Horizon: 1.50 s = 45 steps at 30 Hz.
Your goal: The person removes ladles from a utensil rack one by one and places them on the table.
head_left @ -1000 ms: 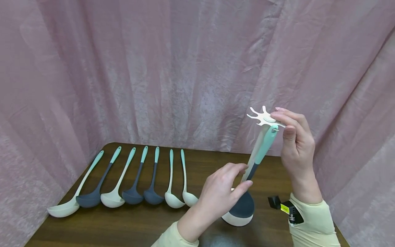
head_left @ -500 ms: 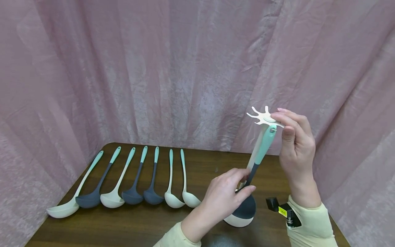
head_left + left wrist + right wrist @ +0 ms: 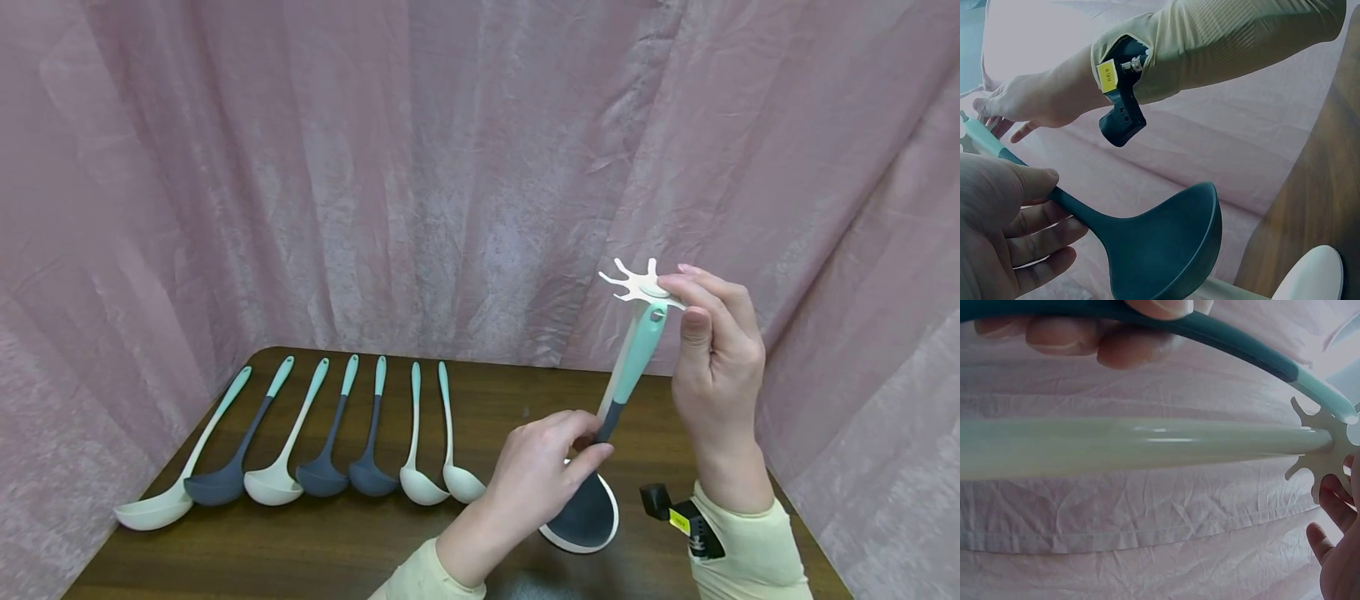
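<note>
My left hand pinches the shaft of a dark ladle between thumb and fingers. The ladle leans upright, its mint handle uppermost and its holed tip right at a hook of a white utensil stand. Behind the ladle runs the stand's pale post. The stand's round white base shows past the dark bowl, which overlaps it in the head view. My right hand touches the stand's hooked top with extended fingertips, its thumb just below the hooks.
Several ladles lie in a row on the wooden table to the left, among them a dark ladle and a small white ladle. The nearest small white ladle lies beside my left wrist. Pink curtains surround the table.
The stand's hooks have turned slightly, and the ladle's handle tip has shifted a little left. My right hand has drifted left too. My left fingers have closed in on the ladle's shaft.
</note>
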### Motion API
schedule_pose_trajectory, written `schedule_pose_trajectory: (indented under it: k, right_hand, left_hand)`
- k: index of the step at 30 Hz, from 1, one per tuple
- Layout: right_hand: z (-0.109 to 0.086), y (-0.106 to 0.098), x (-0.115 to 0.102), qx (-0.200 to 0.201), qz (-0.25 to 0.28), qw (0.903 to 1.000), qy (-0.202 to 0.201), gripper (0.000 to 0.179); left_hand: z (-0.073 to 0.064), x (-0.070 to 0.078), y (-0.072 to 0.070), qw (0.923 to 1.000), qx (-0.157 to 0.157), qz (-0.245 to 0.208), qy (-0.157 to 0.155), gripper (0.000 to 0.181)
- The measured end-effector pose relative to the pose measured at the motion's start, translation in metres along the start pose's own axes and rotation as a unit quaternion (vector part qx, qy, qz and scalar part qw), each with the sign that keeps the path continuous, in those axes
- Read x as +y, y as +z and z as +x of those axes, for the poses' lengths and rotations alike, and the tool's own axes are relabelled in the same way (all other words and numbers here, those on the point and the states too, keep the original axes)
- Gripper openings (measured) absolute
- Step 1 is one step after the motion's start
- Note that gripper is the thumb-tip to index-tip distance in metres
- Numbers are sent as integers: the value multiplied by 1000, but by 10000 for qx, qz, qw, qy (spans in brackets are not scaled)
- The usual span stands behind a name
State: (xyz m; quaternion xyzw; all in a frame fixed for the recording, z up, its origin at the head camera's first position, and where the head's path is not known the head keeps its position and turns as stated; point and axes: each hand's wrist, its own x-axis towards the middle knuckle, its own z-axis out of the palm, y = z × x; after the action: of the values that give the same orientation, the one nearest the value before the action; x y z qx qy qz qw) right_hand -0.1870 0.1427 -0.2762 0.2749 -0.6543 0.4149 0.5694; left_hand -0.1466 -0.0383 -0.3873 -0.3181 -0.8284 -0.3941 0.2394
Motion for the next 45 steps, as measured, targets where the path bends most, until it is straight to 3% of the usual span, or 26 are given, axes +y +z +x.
schedule_pose_trajectory:
  k: [12, 27, 45]
  right_hand:
    - [-2, 5, 0, 249, -33, 9996, 95, 63]
    - [-2, 6, -3, 284, -17, 9996, 85, 62]
    - [-2, 6, -7, 219, -88, 9997, 49, 63]
  left_hand:
    - [0, -1, -5, 9999, -15, 108, 76, 12]
    - [0, 1, -9, 9997, -26, 139, 198, 12]
    - [-2, 5, -14, 9986, 175, 164, 475, 13]
